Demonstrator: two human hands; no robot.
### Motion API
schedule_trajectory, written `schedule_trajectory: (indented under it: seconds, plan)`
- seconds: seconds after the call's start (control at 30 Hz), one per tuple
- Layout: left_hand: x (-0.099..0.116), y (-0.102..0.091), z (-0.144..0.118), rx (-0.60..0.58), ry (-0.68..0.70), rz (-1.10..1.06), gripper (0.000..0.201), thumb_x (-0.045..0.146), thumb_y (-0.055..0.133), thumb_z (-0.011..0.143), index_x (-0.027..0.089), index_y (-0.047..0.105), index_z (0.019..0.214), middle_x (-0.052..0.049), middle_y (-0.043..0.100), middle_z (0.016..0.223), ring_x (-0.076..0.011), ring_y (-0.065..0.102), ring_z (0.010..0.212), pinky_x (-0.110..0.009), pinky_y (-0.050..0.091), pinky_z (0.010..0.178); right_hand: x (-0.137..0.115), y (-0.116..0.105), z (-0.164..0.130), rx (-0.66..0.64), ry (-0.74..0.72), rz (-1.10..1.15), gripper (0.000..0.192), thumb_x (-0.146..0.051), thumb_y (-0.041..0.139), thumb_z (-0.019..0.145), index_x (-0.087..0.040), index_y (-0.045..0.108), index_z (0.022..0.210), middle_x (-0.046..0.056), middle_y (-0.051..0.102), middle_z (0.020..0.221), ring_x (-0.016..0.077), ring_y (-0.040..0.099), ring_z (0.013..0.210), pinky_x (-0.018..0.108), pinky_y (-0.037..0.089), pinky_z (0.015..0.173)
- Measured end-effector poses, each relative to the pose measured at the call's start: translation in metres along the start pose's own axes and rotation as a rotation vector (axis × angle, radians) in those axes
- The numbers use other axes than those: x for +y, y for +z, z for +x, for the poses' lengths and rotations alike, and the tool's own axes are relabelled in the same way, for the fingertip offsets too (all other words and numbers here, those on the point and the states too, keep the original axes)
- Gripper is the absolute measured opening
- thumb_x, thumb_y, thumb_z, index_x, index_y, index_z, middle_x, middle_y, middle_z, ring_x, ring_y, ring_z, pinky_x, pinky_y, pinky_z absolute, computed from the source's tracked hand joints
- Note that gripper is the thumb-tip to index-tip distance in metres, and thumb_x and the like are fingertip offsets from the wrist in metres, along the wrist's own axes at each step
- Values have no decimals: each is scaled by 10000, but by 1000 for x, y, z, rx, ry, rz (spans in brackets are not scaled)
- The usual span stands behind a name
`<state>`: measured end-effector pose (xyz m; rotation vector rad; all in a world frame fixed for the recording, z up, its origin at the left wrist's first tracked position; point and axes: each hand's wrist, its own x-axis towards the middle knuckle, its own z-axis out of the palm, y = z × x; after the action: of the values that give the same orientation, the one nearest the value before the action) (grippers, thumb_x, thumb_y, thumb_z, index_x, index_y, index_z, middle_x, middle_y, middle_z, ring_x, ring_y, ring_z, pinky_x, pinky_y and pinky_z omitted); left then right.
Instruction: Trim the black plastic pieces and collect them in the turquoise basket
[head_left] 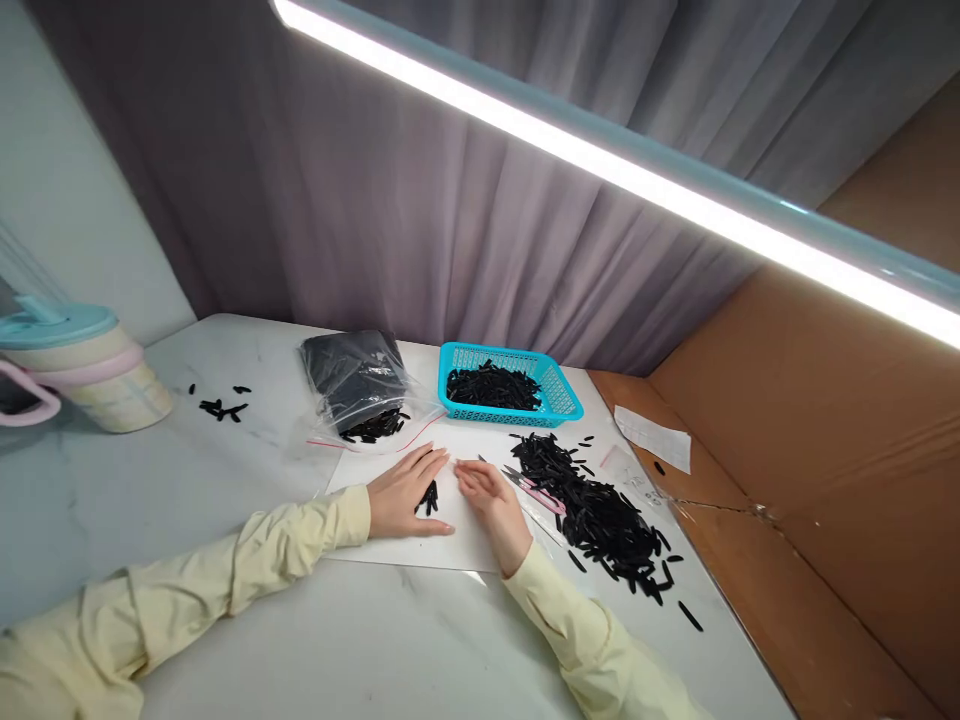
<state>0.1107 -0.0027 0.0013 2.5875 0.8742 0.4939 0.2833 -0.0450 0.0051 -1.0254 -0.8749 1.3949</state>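
My left hand (409, 492) lies over a sheet of white paper (360, 520), its fingers stretched out and the thumb apart. Under its palm side shows a small group of slim black pieces (428, 498), partly hidden by the hand. My right hand (491, 500) is just to the right, fingers curled together and their tips close to the left fingertips. Whatever the right fingers pinch is too small or hidden to make out. Beside the right hand lie pink-handled scissors (541, 494), near a large loose heap of the same black pieces (600, 515).
Behind the hands are a blue basket (510, 416) of black pieces and a clear zip bag (352, 375) with dark contents. Several loose pieces (223, 409) and a lidded cup (112, 385) stand left. A paper slip (652, 438) is near the cardboard wall (825, 430). A lamp (600, 170) hangs above.
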Motion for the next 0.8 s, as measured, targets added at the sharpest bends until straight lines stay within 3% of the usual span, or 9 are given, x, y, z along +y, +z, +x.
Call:
schedule_trajectory:
  seconds: [0.13, 0.23, 0.37, 0.43, 0.6, 0.8]
  plan:
    - [9, 0, 7, 18, -1, -23, 471, 463, 500, 818, 127, 479, 1147, -162, 483, 1210, -277, 442, 1123, -414, 349, 967, -5, -18, 8, 113, -31, 31, 216, -95, 565, 589, -202, 585, 775, 66, 666, 954, 237, 614, 1003, 426, 447, 932]
    - [12, -2, 11, 48, -51, -29, 362, 435, 529, 801, 129, 525, 995, -157, 509, 1080, -299, 474, 999, -460, 375, 882, -5, -19, 9, 153, -45, 47, 210, -68, 571, 573, -196, 584, 739, 58, 671, 898, 234, 642, 929, 419, 508, 850]
    - [11, -2, 18, 42, -88, -100, 211, 354, 574, 787, 149, 556, 832, -97, 548, 917, -267, 523, 902, -429, 400, 847, -7, -14, 7, 166, -45, 45, 206, -43, 567, 554, -185, 582, 703, 59, 677, 835, 226, 662, 855, 393, 554, 756]
    - [9, 1, 22, 36, -122, -163, 182, 316, 584, 799, 139, 578, 845, -85, 567, 907, -238, 552, 877, -408, 430, 829, -9, -14, 7, 161, -40, 36, 199, -36, 555, 546, -176, 580, 685, 67, 677, 809, 219, 670, 820, 373, 562, 725]
    - [6, 6, 34, 44, -251, -402, 267, 281, 491, 891, 156, 532, 1124, -91, 548, 1136, -190, 568, 947, -386, 493, 798, -8, -15, 8, 156, -56, -7, 184, -51, 560, 549, -176, 588, 680, 63, 676, 763, 219, 669, 775, 373, 567, 673]
    - [2, -2, 46, 122, -487, -785, 265, 283, 497, 887, 160, 539, 1118, -85, 547, 1140, -197, 568, 951, -385, 493, 805, 0, -4, 7, 117, -120, -87, 169, -129, 610, 584, -194, 619, 741, 64, 696, 885, 234, 623, 965, 413, 475, 889]
